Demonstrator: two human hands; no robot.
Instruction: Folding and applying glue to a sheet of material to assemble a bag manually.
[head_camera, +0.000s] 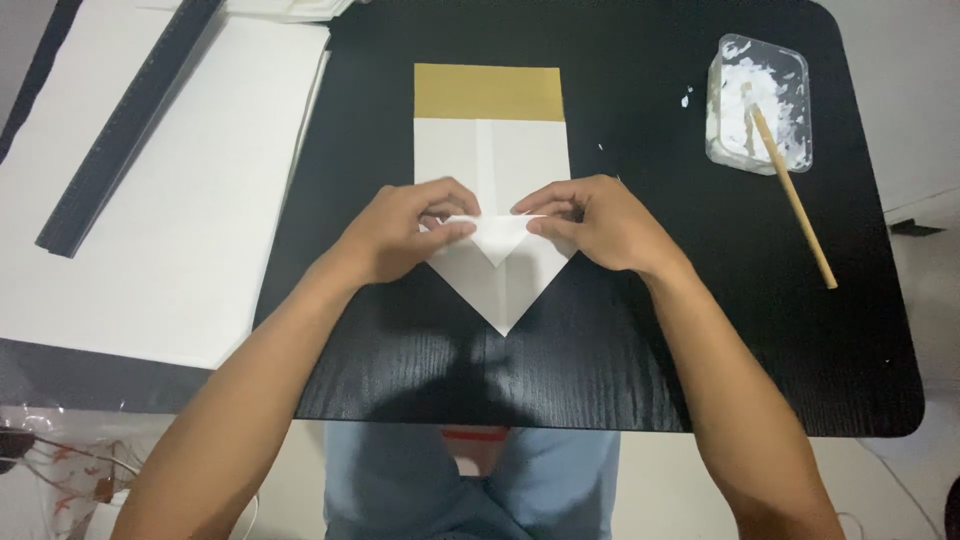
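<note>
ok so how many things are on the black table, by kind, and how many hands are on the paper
folded paper sheet, white with a gold band: 1
clear plastic tub of white paste: 1
wooden stick, one end in the tub: 1
hands on the paper: 2, left hand and right hand
total: 3 things on the table, 2 hands

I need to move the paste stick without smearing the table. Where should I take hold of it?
Grip the wooden stick by its bare lower end, coming from the table's right edge. Its upper end rests in the paste tub, so the clean half juts out over the black table.
</note>
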